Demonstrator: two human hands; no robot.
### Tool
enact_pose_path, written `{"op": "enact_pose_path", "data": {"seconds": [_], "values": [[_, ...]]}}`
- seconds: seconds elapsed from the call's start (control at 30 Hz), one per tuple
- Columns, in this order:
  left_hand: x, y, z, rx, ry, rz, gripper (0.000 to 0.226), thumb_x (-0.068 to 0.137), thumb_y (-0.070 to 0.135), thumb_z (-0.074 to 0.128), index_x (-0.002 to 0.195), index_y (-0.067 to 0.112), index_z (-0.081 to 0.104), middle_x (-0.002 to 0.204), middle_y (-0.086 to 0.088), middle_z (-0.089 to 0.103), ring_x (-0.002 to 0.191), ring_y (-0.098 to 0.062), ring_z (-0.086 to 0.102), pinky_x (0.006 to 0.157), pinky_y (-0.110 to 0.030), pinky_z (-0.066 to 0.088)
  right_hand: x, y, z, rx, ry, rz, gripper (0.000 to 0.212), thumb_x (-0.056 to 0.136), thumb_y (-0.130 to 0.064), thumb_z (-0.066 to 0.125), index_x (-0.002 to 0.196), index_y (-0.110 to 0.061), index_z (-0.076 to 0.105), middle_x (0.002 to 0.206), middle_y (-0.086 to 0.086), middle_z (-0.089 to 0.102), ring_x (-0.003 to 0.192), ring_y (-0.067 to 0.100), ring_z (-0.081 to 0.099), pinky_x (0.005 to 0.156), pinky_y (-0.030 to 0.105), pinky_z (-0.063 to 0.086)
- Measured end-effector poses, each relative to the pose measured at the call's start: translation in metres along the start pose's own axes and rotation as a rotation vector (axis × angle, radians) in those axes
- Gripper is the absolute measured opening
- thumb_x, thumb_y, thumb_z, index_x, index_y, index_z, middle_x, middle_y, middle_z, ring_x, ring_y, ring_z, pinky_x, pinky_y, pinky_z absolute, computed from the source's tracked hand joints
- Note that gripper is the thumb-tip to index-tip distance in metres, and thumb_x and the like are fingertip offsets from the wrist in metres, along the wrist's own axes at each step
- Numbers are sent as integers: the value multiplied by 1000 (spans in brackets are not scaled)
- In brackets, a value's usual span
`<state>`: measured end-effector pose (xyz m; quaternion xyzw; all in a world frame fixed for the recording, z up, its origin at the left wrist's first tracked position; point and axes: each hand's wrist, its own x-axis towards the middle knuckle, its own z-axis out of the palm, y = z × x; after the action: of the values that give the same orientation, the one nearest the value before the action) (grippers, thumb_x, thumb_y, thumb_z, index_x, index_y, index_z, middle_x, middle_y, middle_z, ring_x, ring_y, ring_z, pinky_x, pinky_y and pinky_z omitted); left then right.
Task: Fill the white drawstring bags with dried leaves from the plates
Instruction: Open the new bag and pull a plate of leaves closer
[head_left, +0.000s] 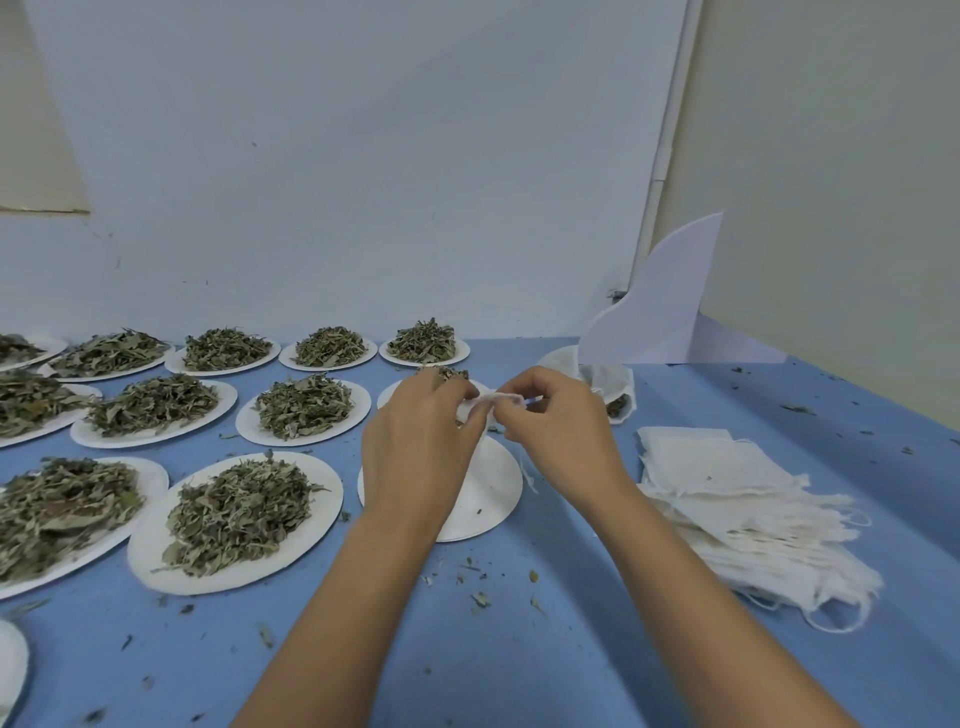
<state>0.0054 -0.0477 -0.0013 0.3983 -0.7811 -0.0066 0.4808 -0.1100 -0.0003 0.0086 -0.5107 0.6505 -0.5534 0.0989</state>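
Note:
My left hand (415, 447) and my right hand (558, 421) meet above a nearly bare white plate (493, 499) and both pinch the top of a small white drawstring bag (480, 408). Most of the bag is hidden behind my fingers. A plate with leaves (447, 373) lies just behind my hands, mostly covered. Several white plates heaped with dried leaves fill the left of the blue table, the nearest being a plate (236, 519). A stack of flat unfilled white bags (737, 509) lies at the right.
A filled bag (615, 397) lies on its side behind my right hand, in front of a white curved card (660, 306). Leaf crumbs (480, 597) are scattered on the blue table (519, 665). A wall stands close behind the plates.

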Motion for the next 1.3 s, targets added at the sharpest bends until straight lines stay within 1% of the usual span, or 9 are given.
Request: {"op": "enact_pose_path", "data": {"seconds": [0.17, 0.3, 0.47, 0.6, 0.77, 0.93, 1.1, 1.2, 1.3], "values": [[-2, -5, 0, 85, -42, 36, 18, 77, 4, 70, 94, 9, 70, 85, -5, 52, 79, -28, 53, 58, -30, 30, 0, 5, 5, -81, 63, -39, 13, 75, -14, 68, 71, -23, 59, 71, -9, 61, 60, 1, 52, 54, 8, 38], [1, -15, -5, -44, -50, -223, 21, 86, 19, 61, 107, 19, 63, 96, 1, 54, 78, -17, 50, 62, -29, 34, 2, 14, 3, -218, 96, -64, 23, 79, -9, 64, 97, -21, 59, 87, -9, 57, 77, 8, 56, 71, 19, 45], [1, -6, 1, -386, -52, -355, 9, 81, 15, 69, 89, 19, 69, 72, 12, 57, 67, -2, 52, 58, -7, 37, 2, 19, 2, -204, 234, 1, 17, 77, -13, 69, 89, -21, 61, 87, -4, 59, 77, 9, 54, 66, 19, 40], [9, -5, -2, -825, -238, -647, 6, 76, 18, 78, 80, 20, 74, 60, 9, 68, 52, 1, 57, 54, -16, 39, 5, 18, -7, -33, 224, 125, 16, 76, -24, 76, 66, -30, 64, 63, -14, 62, 63, 4, 59, 53, 8, 40], [11, -5, -5, -1416, -424, -956, 4, 76, 8, 69, 74, 12, 70, 63, 3, 64, 41, -2, 46, 31, -12, 25, 5, 14, -8, 309, 83, 259, 16, 76, -15, 77, 66, -26, 73, 61, -13, 68, 62, 7, 63, 71, 29, 56], [10, -3, -3, -1742, -394, -1143, 20, 89, 11, 55, 72, 11, 66, 48, 6, 44, 31, -3, 30, 31, -13, 15, 7, 9, -8, 575, -28, 464, 7, 80, -10, 73, 77, -16, 71, 60, -9, 61, 48, 1, 48, 42, 12, 38], [12, -16, -3, -1722, -278, -1083, 10, 88, 6, 50, 90, 15, 53, 47, 4, 42, 31, -6, 23, 33, -16, 14, 4, 4, -13, 1078, -425, 754, 4, 74, -10, 60, 78, -8, 59, 67, 2, 51, 46, 6, 38, 39, 13, 21], [10, -20, -3, -1770, -258, -1066, 23, 72, 12, 61, 94, 14, 53, 49, 4, 42, 35, -7, 26, 33, -17, 19, 0, 1, -7, 831, -581, 672, 15, 79, -18, 51, 89, -10, 57, 68, 0, 47, 49, 9, 38, 40, 16, 20], [8, -22, -6, -1593, -351, -869, 35, 69, 14, 68, 102, 17, 58, 58, 6, 51, 44, -6, 36, 39, -16, 26, 4, -2, -6, 688, -485, 570, 16, 85, -29, 58, 91, -14, 58, 69, -4, 47, 51, 9, 38, 40, 17, 21]]}}
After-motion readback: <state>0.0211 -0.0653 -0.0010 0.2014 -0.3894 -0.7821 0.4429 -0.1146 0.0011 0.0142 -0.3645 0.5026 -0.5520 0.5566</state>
